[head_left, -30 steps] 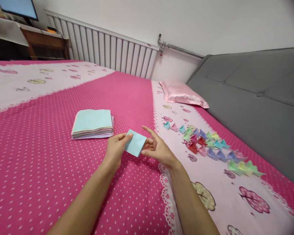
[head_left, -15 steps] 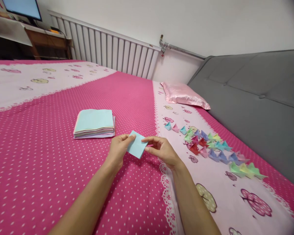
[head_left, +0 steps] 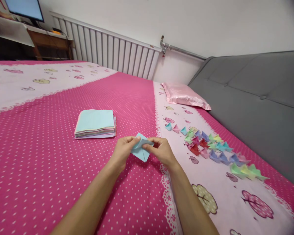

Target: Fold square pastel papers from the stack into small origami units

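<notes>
A small folded light-blue sheet of paper (head_left: 140, 154) is held above the pink bedspread, with creases and a raised flap across its upper part. My left hand (head_left: 123, 150) pinches its left corner, thumb on top. On the opposite side, my right hand (head_left: 161, 150) grips the raised flap between thumb and fingers. Left of my hands lies a stack of coloured paper (head_left: 95, 120), a pale blue sheet uppermost. Off to the right, several small folded paper boats (head_left: 214, 155) in many colours stand in rows.
A pink satin pillow (head_left: 183, 96) lies at the far right against a grey padded headboard (head_left: 250, 88). Behind the bed is a white radiator (head_left: 107, 44). At the far left, a person's arm (head_left: 0, 13) rests on a desk beside a monitor (head_left: 25, 9).
The flat blue square has had its upper layer lifted and bent into a flap. My right hand has moved from the paper's edge onto that flap.
</notes>
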The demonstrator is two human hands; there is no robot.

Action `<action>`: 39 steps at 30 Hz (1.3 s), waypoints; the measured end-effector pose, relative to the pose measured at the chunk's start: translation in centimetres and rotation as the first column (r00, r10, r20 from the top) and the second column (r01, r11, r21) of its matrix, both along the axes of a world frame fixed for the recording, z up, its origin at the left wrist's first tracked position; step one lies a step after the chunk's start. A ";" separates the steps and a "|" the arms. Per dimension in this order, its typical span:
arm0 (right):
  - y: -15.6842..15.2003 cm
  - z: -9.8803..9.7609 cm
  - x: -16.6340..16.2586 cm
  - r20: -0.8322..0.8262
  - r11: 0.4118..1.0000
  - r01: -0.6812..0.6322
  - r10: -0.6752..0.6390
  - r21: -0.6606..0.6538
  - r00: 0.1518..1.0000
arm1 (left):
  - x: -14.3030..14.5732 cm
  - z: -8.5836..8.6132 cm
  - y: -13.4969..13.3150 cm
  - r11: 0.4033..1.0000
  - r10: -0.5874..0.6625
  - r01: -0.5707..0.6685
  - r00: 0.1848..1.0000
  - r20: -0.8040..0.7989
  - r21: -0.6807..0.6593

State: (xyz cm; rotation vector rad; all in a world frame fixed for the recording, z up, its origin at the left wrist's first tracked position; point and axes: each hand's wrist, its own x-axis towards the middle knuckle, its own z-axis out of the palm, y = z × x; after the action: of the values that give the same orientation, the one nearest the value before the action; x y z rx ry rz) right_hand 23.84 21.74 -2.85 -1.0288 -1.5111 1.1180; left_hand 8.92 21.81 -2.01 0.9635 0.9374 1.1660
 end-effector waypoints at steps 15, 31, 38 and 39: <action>-0.1 0.1 -0.6 -0.062 0.978 0.210 -0.210 -0.008 0.976 | 0.2 0.2 -0.2 0.985 -0.137 0.141 0.990 -0.043 0.098; 0.0 0.4 0.0 -0.197 0.951 0.298 -0.310 -0.087 0.930 | 0.1 0.0 0.3 0.995 -0.096 0.096 0.990 0.106 0.003; -0.1 0.7 0.0 -0.211 0.950 0.298 -0.312 -0.093 0.926 | 0.1 0.0 0.3 0.996 -0.089 0.090 0.989 0.114 0.004; -0.1 0.7 0.0 -0.215 0.948 0.303 -0.317 -0.096 0.924 | 0.1 0.0 0.3 0.996 -0.085 0.085 0.990 0.109 0.002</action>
State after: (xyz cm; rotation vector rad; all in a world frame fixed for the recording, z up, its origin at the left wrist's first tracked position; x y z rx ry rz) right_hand 23.84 21.67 -2.15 -1.0973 -1.0932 1.0212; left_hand 9.05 22.11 -2.05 0.9196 0.8038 1.1333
